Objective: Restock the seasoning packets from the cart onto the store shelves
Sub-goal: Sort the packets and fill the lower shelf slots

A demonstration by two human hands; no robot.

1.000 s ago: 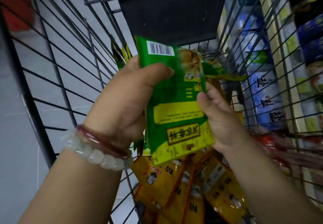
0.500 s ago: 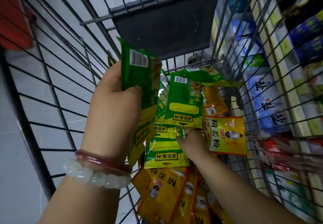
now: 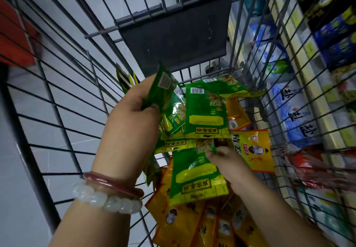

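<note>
Left hand [image 3: 133,119] keeps its grip curled round green packets [image 3: 163,92]; right hand [image 3: 227,160], having released them, now reaches down and pinches another green packet [image 3: 196,177] inside the cart [image 3: 63,123]. Gathering continues; shelves [image 3: 300,92] await stock.

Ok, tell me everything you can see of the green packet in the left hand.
The green packet is a flat glossy pouch, plastic by its look, green with yellow print and a white barcode label near its top corner. It stands nearly edge-on above the wire cart, slightly bent. The left hand grips it, thumb across its face. How many it holds is unclear.
</note>
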